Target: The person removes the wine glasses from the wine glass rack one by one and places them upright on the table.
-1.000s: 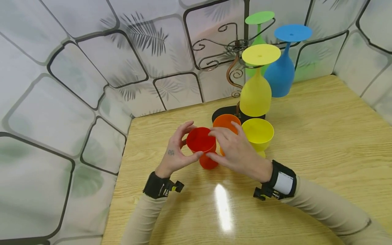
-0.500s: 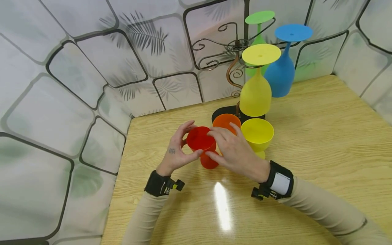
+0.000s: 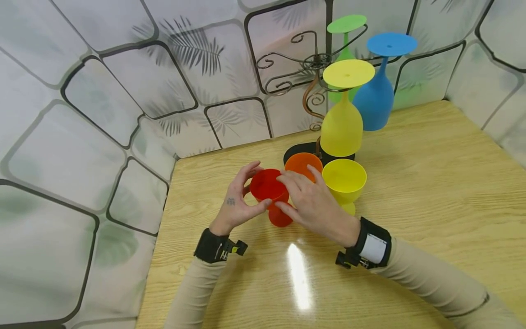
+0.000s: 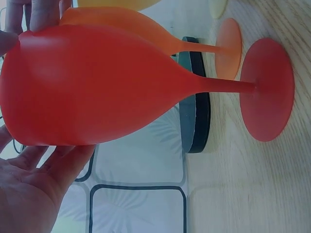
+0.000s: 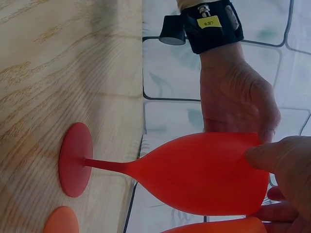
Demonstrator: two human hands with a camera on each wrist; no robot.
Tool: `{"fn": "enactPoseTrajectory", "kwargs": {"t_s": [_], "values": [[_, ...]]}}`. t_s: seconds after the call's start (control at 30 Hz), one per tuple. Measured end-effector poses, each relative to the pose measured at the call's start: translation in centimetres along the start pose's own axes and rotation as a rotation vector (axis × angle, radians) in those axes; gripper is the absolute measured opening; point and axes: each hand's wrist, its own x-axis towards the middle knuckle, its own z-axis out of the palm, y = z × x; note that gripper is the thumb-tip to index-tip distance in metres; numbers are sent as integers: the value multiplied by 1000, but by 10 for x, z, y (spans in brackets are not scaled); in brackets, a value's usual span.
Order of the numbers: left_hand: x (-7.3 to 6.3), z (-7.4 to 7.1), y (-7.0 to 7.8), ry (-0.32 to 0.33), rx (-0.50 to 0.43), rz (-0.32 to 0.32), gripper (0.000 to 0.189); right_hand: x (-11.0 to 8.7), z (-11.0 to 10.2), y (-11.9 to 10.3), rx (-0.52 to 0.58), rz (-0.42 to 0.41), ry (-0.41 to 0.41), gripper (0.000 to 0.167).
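A red goblet (image 3: 269, 188) stands upright on the table, its round foot (image 4: 267, 90) on the wood. My left hand (image 3: 237, 203) grips the bowl from the left, thumb on the near side and fingers curving round behind. From the right, my right hand (image 3: 316, 203) holds the same bowl close to the rim, its thumb (image 5: 265, 155) against the wall. Just behind and to the right is an orange goblet (image 3: 302, 163), partly hidden by the right hand. Beside that one, a yellow goblet (image 3: 345, 176) stands upright.
Behind the goblets rises a scrolled metal rack (image 3: 316, 61) on a black base (image 3: 297, 151). Hanging upside down from it are a yellow goblet (image 3: 342, 128), a blue goblet (image 3: 374, 100) and a green goblet (image 3: 346, 25). Patterned panels (image 3: 230, 59) border the wooden table (image 3: 431, 192).
My right wrist and forearm have shifted slightly left. Both hands keep hold of the red goblet, which stays in nearly the same place.
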Motion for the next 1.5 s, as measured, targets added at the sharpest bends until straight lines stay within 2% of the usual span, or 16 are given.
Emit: {"fn": "enactPoseTrajectory", "kwargs": {"t_s": [0.37, 1.0, 1.5], "values": [[0, 1, 0, 2, 15, -6, 79, -2, -1, -1, -32, -10, -8, 59], [5, 1, -1, 5, 9, -37, 77, 0, 1, 0, 36, -7, -26, 58], [11, 2, -7, 22, 9, -37, 77, 4, 6, 3, -50, -28, -30, 58]]}}
